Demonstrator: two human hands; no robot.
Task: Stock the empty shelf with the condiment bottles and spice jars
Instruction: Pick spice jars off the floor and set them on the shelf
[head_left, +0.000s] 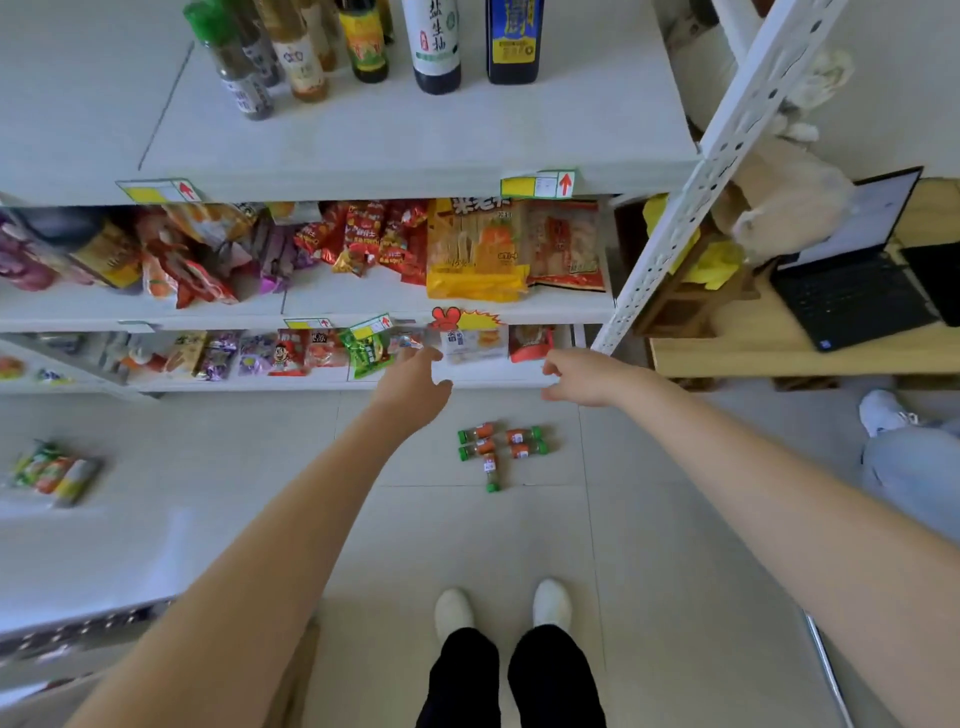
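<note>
Several small spice jars (501, 447) with green caps and orange labels lie on their sides on the tiled floor in front of the shelving. My left hand (413, 387) and my right hand (582, 376) both reach down above them, fingers apart, holding nothing. The top white shelf (415, 140) carries several condiment bottles (436, 47) along its back, with spice jars (244, 78) at the left; its front half is bare.
Lower shelves hold snack packets (475, 249). More packets (52, 473) lie on a white surface at left. A wooden table with a laptop (852, 280) stands to the right, beside another person's leg (909, 457). My own feet (501, 613) are below.
</note>
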